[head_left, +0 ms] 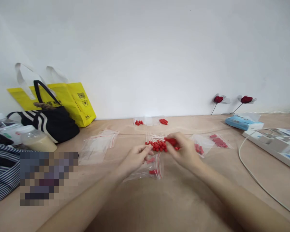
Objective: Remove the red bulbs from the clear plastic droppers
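Note:
A pile of red-tipped white sticks (159,146) lies on the table, tips toward me and pale stems pointing to the wall. My right hand (183,149) is closed, thumb and fingers pinching red-tipped sticks (170,141) over the pile's right side; its motion blurs them slightly. At the pile's left edge my left hand (137,156) is closed in a pinch beside the red tips, and what it holds I cannot make out. Just below, a clear zip bag (145,174) with a few red pieces (153,172) inside lies partly under my left hand.
Filled zip bags (209,141) lie to the right, another (151,120) by the wall. Flat zip bags (96,146) are stacked left. Yellow and black bags (84,106) and a jar (37,138) stand left; tissues (243,122), a power strip (268,146) and cable (251,183) lie right.

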`<state>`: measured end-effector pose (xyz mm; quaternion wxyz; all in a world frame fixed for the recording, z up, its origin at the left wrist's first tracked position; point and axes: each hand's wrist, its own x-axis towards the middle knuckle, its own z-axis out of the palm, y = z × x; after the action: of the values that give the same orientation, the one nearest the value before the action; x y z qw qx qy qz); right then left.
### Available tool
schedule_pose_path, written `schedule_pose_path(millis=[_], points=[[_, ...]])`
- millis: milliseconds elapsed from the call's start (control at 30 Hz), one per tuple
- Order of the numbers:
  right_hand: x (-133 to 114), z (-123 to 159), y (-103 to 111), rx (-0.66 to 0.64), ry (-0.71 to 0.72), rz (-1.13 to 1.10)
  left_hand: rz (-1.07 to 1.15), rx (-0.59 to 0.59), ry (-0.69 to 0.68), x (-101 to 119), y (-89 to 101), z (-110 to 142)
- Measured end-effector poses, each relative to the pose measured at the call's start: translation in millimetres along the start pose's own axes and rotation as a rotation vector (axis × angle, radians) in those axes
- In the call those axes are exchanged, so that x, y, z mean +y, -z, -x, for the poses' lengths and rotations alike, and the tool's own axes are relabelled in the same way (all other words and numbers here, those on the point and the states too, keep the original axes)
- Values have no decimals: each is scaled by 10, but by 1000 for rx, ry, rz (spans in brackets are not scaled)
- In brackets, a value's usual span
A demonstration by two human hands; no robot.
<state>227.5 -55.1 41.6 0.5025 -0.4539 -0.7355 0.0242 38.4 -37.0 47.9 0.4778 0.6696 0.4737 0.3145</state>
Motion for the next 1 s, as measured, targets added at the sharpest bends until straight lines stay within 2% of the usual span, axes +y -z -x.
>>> schedule_pose_path(millis=[67, 133, 200, 267, 333, 500, 567, 767, 1000], points=[[-100, 23, -203, -93, 263, 234, 302, -77, 191, 71, -35, -127], [-182, 10, -344, -213, 475, 443, 423, -103, 295, 86, -38, -232], [-237, -19, -424, -307, 583, 549, 391, -97, 335, 57, -12, -310], [-257, -36, -453, -368, 600, 547, 326, -82, 339, 0, 43, -379], [-236, -14, -441, -378, 558, 490, 258, -50, 331, -72, 135, -463], [-57, 199, -284, -183, 322, 314, -22, 45, 348, -262, 423, -758], [24, 291, -212, -180, 234, 242, -146, 60, 373, -317, 468, -861], [142, 402, -167, -221, 19, 98, -428, 55, 401, -325, 301, -1036], [49, 410, -291, -352, -155, -109, -650, 135, 330, -260, 221, -1161]])
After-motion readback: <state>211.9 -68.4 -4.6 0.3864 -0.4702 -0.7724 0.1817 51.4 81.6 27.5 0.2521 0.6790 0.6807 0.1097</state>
